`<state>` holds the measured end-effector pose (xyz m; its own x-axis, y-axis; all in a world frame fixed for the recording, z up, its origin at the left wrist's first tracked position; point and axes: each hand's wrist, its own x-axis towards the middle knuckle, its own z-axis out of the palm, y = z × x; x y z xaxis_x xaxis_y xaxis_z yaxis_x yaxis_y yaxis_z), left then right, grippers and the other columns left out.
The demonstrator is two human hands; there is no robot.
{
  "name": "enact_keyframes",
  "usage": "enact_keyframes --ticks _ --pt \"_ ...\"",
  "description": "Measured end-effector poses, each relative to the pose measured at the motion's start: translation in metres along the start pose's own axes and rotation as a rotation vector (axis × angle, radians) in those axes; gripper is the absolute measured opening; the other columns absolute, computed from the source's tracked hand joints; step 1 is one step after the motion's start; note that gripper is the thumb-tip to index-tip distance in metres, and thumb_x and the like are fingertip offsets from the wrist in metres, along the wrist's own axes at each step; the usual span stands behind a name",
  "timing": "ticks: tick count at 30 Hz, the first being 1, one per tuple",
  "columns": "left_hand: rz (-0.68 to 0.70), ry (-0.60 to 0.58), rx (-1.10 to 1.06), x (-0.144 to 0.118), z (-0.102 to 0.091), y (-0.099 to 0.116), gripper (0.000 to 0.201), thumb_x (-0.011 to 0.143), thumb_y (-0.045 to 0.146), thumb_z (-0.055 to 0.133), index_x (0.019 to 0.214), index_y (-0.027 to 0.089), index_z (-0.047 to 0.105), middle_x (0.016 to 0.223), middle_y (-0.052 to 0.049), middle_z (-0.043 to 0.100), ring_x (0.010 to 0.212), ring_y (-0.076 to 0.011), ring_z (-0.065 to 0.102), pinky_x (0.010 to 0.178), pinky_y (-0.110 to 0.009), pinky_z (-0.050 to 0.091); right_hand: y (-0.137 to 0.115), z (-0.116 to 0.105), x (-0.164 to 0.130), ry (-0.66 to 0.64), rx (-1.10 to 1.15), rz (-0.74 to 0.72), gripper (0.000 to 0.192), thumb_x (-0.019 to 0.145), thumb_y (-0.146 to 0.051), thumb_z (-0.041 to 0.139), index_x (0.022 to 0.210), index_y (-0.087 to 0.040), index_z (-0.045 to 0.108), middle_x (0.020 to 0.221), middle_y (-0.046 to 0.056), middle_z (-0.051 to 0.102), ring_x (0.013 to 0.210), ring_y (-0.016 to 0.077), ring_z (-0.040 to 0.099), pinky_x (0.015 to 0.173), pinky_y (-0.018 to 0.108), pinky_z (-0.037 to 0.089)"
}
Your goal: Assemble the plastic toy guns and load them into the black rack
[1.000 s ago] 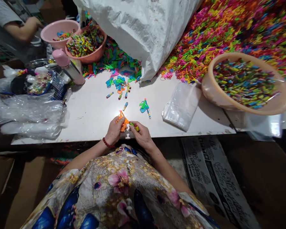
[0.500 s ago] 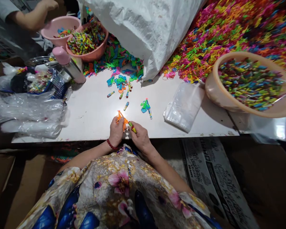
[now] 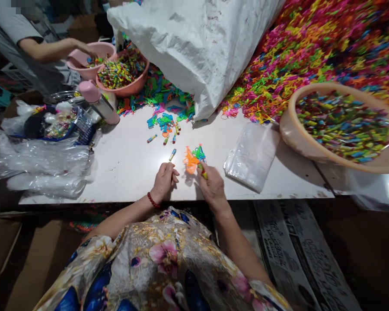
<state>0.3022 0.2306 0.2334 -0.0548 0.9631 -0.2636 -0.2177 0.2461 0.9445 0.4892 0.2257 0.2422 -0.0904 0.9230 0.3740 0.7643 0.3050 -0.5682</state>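
So the right hand (image 3: 213, 186) pinches a small yellow-green tube (image 3: 202, 172) just beside the orange toy (image 3: 190, 160) on the white table (image 3: 129, 155), probably so it's lined up for fitting. Left hand (image 3: 164, 179), loosely curled and empty, rests left of the toy.

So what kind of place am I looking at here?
Probably a small toy assembly or packing workshop. A huge heap of bright plastic parts covers the table, basins of small coloured tubes sit alongside, and clear plastic bags lie nearby.
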Motion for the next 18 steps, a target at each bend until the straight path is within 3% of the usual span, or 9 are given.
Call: enact_keyframes --ticks 2,4,8,11,14,18 --pt "0.104 0.079 0.134 0.025 -0.004 0.009 0.030 0.088 0.047 0.064 0.082 0.019 0.056 0.072 0.001 0.060 0.058 -0.0096 0.051 0.055 -0.020 0.039 0.012 -0.010 0.009 0.110 -0.114 0.013 0.037 0.093 -0.026 0.051 0.127 -0.017 0.064 0.121 0.018 0.065 0.111 0.0321 0.058 0.100 0.052 0.047" --pt "0.230 0.166 0.287 0.060 -0.009 0.021 0.019 0.086 0.033 0.067 0.078 0.019 0.058 0.074 0.000 0.059 0.069 -0.0120 0.053 0.065 -0.022 0.042 0.014 -0.013 0.012 0.137 -0.108 0.005 0.036 0.094 -0.025 0.051 0.125 -0.017 0.065 0.124 0.018 0.063 0.115 0.0316 0.057 0.102 0.051 0.046" --pt "0.350 0.291 0.625 0.138 -0.015 0.042 0.006 0.090 0.022 0.059 0.087 0.018 0.061 0.092 -0.007 0.062 0.090 -0.0194 0.056 0.086 -0.031 0.043 -0.007 0.006 -0.001 -0.053 0.148 -0.006 0.032 0.097 -0.027 0.048 0.121 -0.018 0.067 0.108 0.013 0.071 0.100 0.0240 0.067 0.090 0.038 0.055" --pt "0.332 0.336 0.862 0.182 -0.014 0.050 0.020 0.090 0.032 0.063 0.095 0.012 0.063 0.108 -0.018 0.060 0.111 -0.0301 0.053 0.099 -0.041 0.039 -0.026 0.027 -0.018 -0.211 0.240 0.015 0.030 0.096 -0.028 0.050 0.118 -0.018 0.069 0.104 0.011 0.074 0.094 0.0225 0.070 0.087 0.036 0.056" --pt "0.270 0.280 1.018 0.202 -0.012 0.052 0.029 0.081 0.037 0.074 0.092 0.012 0.065 0.111 -0.021 0.059 0.118 -0.0385 0.049 0.100 -0.047 0.038 -0.035 0.038 -0.029 -0.292 0.265 0.020 0.030 0.093 -0.024 0.053 0.118 -0.019 0.069 0.107 0.011 0.075 0.096 0.0225 0.071 0.088 0.036 0.057" --pt "0.219 0.218 1.054 0.206 -0.016 0.052 0.016 0.078 0.022 0.073 0.085 0.013 0.062 0.101 -0.017 0.062 0.113 -0.0334 0.054 0.097 -0.042 0.040 -0.034 0.037 -0.031 -0.256 0.294 0.085 0.031 0.095 -0.033 0.054 0.119 -0.019 0.068 0.111 0.013 0.074 0.099 0.0240 0.070 0.090 0.038 0.056"
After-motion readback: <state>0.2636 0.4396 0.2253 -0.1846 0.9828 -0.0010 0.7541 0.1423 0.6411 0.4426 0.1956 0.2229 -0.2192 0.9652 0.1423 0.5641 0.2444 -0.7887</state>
